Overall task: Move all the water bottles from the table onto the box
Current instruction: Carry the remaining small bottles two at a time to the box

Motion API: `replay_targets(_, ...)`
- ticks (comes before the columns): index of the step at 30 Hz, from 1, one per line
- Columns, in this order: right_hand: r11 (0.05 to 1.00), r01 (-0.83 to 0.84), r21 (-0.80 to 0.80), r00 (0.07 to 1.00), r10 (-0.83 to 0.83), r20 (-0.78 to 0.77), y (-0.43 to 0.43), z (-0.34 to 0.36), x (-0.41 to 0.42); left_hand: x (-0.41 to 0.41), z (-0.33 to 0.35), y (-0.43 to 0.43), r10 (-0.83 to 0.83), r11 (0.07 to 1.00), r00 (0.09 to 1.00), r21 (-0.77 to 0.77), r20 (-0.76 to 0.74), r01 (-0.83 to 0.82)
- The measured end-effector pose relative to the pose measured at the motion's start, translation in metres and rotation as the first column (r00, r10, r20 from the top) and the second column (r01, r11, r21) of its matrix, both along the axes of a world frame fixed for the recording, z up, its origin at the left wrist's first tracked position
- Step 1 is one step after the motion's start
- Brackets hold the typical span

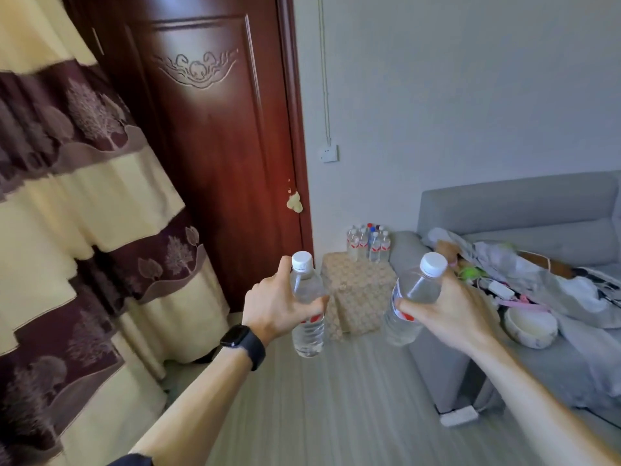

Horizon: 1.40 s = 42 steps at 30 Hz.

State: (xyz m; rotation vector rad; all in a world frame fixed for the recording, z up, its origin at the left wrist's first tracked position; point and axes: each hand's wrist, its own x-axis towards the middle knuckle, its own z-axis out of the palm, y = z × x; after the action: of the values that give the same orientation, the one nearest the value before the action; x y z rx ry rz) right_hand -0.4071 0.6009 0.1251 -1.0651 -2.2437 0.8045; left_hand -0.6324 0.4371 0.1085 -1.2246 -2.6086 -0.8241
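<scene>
My left hand [274, 302] grips a clear water bottle [306, 331] with a white cap, held upright in the air. My right hand [450, 314] grips a second clear water bottle [415, 287], tilted to the right, with a red and white label. Ahead, in the corner, stands a box [359, 290] covered in beige patterned cloth. Several water bottles [368, 243] with white, red and blue caps stand on the far part of its top. Both hands are well short of the box. No table is in view.
A dark red wooden door [215, 146] is behind the box on the left. Patterned curtains [77, 213] hang at the left. A grey sofa [524, 210] at the right holds clothes, a bowl [531, 326] and small items. A white power strip [458, 417] lies on the striped floor.
</scene>
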Motion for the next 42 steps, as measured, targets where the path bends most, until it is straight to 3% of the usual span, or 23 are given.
replay_targets(12, 0.999, -0.039, -0.030, 0.999, 0.040, 0.036, 0.208, -0.038, -0.176, -0.168, -0.031, 0.201, 0.028, 0.999, 0.999, -0.043, 0.029, -0.027)
replay_targets(19, 0.994, 0.011, -0.105, 0.995, -0.001, 0.098, 0.326, -0.096, -0.260, -0.253, -0.088, 0.324, -0.024, 0.992, 0.969, -0.113, 0.247, 0.053)
replay_targets(27, 0.968, 0.083, -0.236, 0.970, -0.024, 0.240, 0.456, -0.171, -0.318, -0.303, -0.174, 0.461, -0.060, 0.961, 0.883, -0.213, 0.465, 0.178)
replay_targets(34, 0.935, 0.094, -0.343, 0.960, 0.006, 0.279, 0.562, -0.212, -0.354, -0.338, -0.221, 0.567, 0.079, 0.967, 0.749, -0.232, 0.658, 0.102)
replay_targets(42, 0.879, 0.092, -0.469, 0.928, 0.095, 0.361, 0.659, -0.260, -0.405, -0.384, -0.269, 0.649, 0.211, 0.925, 0.681, -0.367, 0.701, 0.092)
